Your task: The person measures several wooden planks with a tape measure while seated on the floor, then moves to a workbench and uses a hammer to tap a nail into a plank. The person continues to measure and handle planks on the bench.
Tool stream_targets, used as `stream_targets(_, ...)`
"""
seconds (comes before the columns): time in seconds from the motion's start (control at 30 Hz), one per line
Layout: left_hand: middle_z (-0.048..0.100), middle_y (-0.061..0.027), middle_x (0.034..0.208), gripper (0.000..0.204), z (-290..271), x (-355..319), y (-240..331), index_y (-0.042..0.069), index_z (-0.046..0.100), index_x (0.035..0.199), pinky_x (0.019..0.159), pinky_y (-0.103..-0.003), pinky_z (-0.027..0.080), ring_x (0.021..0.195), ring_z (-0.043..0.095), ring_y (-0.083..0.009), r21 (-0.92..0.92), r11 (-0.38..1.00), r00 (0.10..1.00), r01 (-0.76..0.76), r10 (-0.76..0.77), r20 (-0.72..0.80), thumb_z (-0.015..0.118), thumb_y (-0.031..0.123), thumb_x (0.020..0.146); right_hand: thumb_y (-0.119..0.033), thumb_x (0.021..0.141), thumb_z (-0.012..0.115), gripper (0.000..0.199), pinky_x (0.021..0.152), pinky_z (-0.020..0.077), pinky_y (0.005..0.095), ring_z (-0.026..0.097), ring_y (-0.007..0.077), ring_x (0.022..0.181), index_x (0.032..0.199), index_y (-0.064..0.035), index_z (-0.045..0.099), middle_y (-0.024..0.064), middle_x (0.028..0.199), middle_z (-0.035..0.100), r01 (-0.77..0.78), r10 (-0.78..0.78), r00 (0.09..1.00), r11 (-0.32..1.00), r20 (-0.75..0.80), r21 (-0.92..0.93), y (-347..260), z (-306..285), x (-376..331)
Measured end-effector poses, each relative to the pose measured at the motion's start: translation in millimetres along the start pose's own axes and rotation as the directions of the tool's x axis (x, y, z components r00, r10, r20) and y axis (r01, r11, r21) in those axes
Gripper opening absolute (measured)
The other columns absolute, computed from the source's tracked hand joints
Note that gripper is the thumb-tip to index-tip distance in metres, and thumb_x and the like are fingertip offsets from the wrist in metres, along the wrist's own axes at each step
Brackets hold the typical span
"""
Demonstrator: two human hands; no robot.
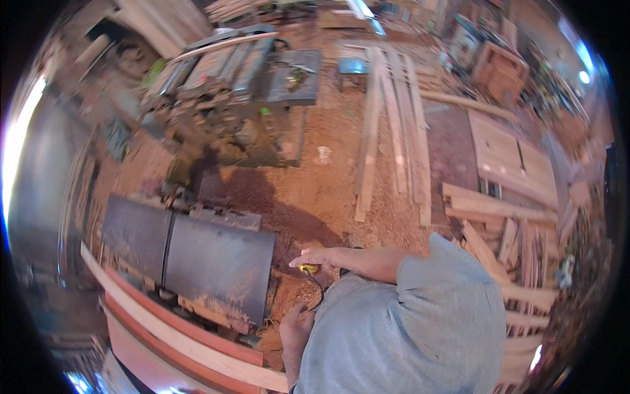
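My right arm, in a short grey sleeve, reaches across the front of my body. My right hand point(321, 258) is closed around a small yellow tape measure point(308, 268), with one finger stretched out past it. A thin dark strap point(320, 289) curves down from the tape measure toward my left hand point(297, 323). That hand is low beside my shirt, its fingers curled; whatever they hold is too small and dim to make out. Left of both hands lies the flat dark metal table point(220, 262) of a machine, dusted with sawdust along its lower edge.
Long boards point(177, 322) run along the lower left, beside the metal table. Another machine point(230, 85) stands at the far left. Long planks point(397, 131) lie on the sawdust-covered floor point(321, 190) ahead. More stacked timber point(499, 203) and a wooden box point(499, 72) are on the right.
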State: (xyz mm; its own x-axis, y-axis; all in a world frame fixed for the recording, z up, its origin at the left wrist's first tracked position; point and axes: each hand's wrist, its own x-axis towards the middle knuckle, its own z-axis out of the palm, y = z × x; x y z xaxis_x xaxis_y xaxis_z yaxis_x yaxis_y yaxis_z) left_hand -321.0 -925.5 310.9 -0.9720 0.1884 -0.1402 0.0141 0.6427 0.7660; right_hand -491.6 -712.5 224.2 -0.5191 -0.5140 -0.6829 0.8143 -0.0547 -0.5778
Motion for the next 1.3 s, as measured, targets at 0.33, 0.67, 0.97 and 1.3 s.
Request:
stream_targets(0.33,0.075,-0.0146,0.104,0.041,56.1,194.7,69.6,0.005,0.072,0.116,0.083,-0.040,0.059,0.098,0.074,-0.0319,0.337,0.922,0.912,-0.192,0.040,0.409,0.084,0.027,0.083,-0.024,0.088,0.082,0.035,0.073,0.0546,0.0313,0.067,0.0175,0.084,0.108,-0.0048,0.060,0.0067,0.097,0.068,0.291,-0.267,0.946,0.949,-0.184,0.120,-25.2,-198.6,-90.2)
stream_targets(0.67,0.077,-0.0110,0.095,0.031,267.0,409.6,64.3,0.002,0.072,0.113,0.081,-0.033,0.058,0.093,0.076,-0.0218,0.279,0.952,0.682,-0.127,-0.121,0.722,0.076,0.025,0.093,-0.029,0.088,0.084,0.044,0.080,0.0589,0.0356,0.071,0.0212,0.092,0.113,0.0005,0.064,0.0125,0.104,0.073,0.482,-0.430,0.651,0.871,-0.625,-0.097,-18.2,-419.7,-266.7)
stream_targets(0.97,0.073,-0.0036,0.087,0.024,345.7,549.4,57.5,0.005,0.072,0.104,0.070,-0.038,0.055,0.075,0.068,-0.0223,0.571,0.821,0.309,-0.004,-0.542,0.781,0.066,0.028,0.098,-0.051,0.088,0.074,0.053,0.073,0.0545,0.0381,0.068,0.0214,0.090,0.116,-0.0049,0.072,0.0103,0.106,0.072,0.483,0.088,0.509,0.794,-0.856,0.369,119.2,-572.5,-280.5)
stream_targets(1.3,0.069,-0.0032,0.082,0.028,649.3,809.3,374.9,0.010,0.073,0.098,0.052,-0.031,0.047,0.063,0.063,-0.0150,0.103,0.963,0.456,0.250,-0.211,0.865,0.076,0.037,0.090,-0.045,0.094,0.063,0.052,0.096,0.0562,0.0505,0.073,0.0331,0.106,0.128,-0.0069,0.068,0.0220,0.119,0.073,-0.207,0.569,0.537,0.805,-0.623,0.556,181.2,-689.2,-356.0)
